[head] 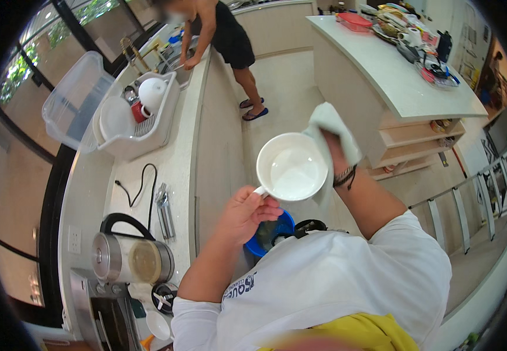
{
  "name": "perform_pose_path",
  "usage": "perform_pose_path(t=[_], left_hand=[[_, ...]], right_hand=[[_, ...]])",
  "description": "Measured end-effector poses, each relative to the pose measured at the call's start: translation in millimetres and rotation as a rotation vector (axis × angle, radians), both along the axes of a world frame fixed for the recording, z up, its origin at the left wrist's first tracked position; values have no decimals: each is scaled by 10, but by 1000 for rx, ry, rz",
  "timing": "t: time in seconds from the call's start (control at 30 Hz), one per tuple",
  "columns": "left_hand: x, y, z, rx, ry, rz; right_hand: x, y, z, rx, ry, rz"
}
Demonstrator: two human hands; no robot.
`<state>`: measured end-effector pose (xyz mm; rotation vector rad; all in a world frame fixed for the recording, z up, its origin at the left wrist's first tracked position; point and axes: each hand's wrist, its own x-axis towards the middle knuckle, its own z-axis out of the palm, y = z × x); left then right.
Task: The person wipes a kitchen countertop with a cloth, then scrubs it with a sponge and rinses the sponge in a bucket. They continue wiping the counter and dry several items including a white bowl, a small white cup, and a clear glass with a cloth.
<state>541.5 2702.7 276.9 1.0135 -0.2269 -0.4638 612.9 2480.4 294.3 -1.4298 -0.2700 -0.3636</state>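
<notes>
A large white cup (292,166) hangs in front of me, its mouth turned up toward the camera. The thumb and fingers of my left hand (249,213) pinch its handle (260,191). On the cup's right side is a pale cloth (334,127), draped over and around my right hand (333,147). That cloth touches the cup's outer wall and hides most of my right fingers. Inside, the cup looks bare and glossy. Below it stands a blue bucket (275,232), partly covered by my left hand and shirt.
A white dish rack (148,136) with plates and a white bowl stands on the left counter (176,162). Nearer are forks (164,213), an electric kettle (132,256) and a toaster oven (108,316). Another person (227,35) bends over the sink. The island (367,57) holds clutter; a ladder (464,210) lies right.
</notes>
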Motion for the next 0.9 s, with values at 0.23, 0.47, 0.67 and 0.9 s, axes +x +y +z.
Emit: perform_pose_path(t=[0.23, 0.47, 0.67, 0.9], left_hand=[[152, 25, 56, 13, -137, 185], [204, 40, 70, 289, -242, 393], [256, -84, 115, 498, -416, 335], [272, -244, 70, 551, -470, 368]], right_hand=[[302, 408, 79, 675, 504, 323], [263, 606, -128, 690, 510, 396], [439, 492, -75, 594, 167, 607], [785, 391, 34, 673, 298, 885]])
